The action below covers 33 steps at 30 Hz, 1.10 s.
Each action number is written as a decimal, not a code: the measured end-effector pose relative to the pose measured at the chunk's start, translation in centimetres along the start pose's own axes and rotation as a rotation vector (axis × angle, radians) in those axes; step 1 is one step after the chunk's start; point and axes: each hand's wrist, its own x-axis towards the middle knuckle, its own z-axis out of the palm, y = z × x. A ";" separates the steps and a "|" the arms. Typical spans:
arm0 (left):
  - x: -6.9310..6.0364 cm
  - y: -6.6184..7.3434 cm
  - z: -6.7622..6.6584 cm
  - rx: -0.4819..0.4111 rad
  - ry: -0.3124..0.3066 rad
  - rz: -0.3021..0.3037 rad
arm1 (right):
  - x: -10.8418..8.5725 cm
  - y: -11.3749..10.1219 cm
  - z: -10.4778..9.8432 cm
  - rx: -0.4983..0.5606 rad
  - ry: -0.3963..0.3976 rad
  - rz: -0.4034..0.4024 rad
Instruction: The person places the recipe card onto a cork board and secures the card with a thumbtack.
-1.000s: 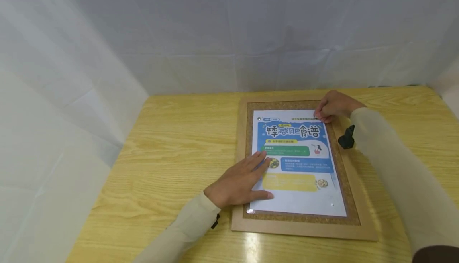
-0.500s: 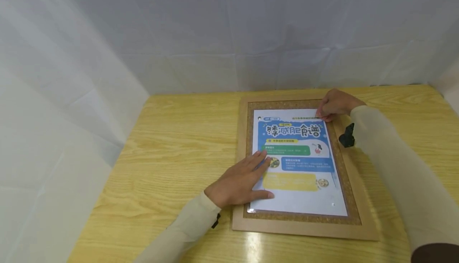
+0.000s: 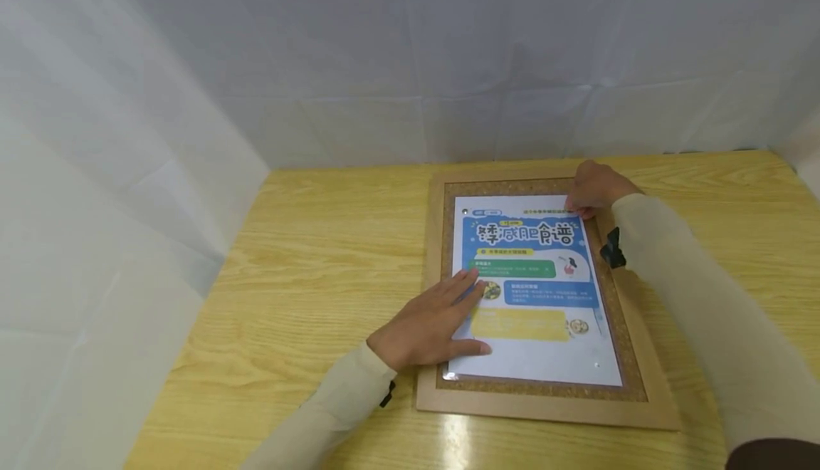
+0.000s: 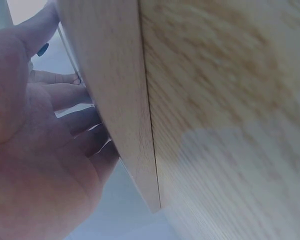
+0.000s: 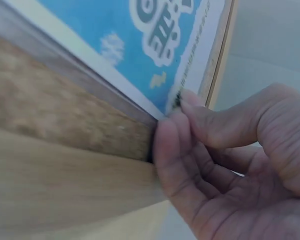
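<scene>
White sheeting (image 3: 410, 50) backs a wood-grain tabletop (image 3: 307, 256). On it, right of centre, we have a wood-framed corkboard (image 3: 544, 415) with a printed poster (image 3: 534, 327) lying flat on the cork. Left hand (image 3: 426, 324) rests on the poster's lower left edge, fingers spread and released, gripping nothing. Right hand (image 3: 596, 189) has its fingers grasping the poster's far right corner in a pinch; we can't identify the blurred dark speck at the thumb tip. We also see a small round pin (image 3: 465, 211) at the poster's far left corner, plus pale sleeves (image 3: 342, 392) on both arms.
</scene>
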 end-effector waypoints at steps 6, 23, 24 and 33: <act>0.2 -0.2 0.0 0.001 -0.005 0.004 | -1.2 0.8 0.6 0.036 0.084 -0.072; 0.7 -0.7 -0.2 -0.044 0.005 0.001 | -6.7 6.0 -1.3 0.048 0.213 -0.204; 0.6 -0.8 -0.2 -0.045 0.008 0.002 | -7.1 6.6 -1.6 0.043 0.204 -0.203; 0.2 -1.2 0.0 -0.046 0.038 0.020 | -9.0 10.8 -2.0 -0.018 0.126 -0.138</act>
